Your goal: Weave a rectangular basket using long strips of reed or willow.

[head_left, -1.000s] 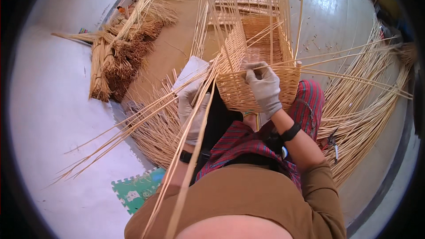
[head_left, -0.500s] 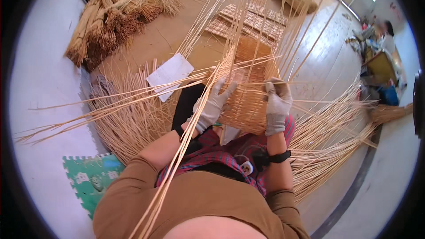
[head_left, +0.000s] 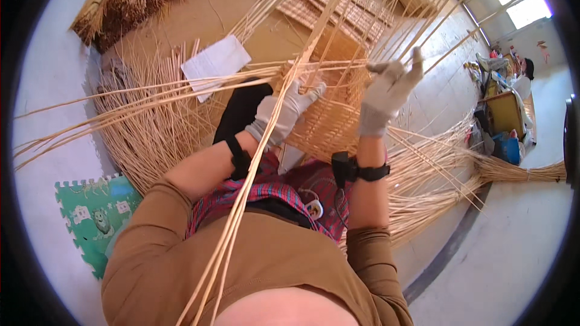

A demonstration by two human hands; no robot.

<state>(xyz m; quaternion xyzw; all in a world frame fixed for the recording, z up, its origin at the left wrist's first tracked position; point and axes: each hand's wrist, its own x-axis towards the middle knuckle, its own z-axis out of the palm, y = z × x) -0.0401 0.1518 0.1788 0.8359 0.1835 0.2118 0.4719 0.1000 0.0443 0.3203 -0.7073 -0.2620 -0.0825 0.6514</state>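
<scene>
A partly woven wicker basket (head_left: 329,127) lies tilted over my lap, with long upright stakes (head_left: 396,9) rising from its far part. My left hand (head_left: 284,111), in a pale work glove, grips the basket's left side, thumb resting on the weave. Several long loose canes (head_left: 121,111) stretch leftward from the basket, and another bundle of canes (head_left: 244,190) runs down across my left wrist. My gloved right hand (head_left: 386,93) is raised beside the basket's right wall, among the stakes, thumb and fingers apart. Whether a stake touches its fingers I cannot tell.
Piles of cut canes (head_left: 160,127) lie left and right of me. Thick bundles (head_left: 136,0) rest at the far left, near a white sheet (head_left: 214,65). Woven panels (head_left: 338,9) lie ahead. A green foam mat (head_left: 99,217) is at lower left; clutter and a person sit far right.
My right hand has left the basket's right wall and risen toward the stakes, its fingers spreading. My left hand stays on the basket. The whole view has shifted a little.
</scene>
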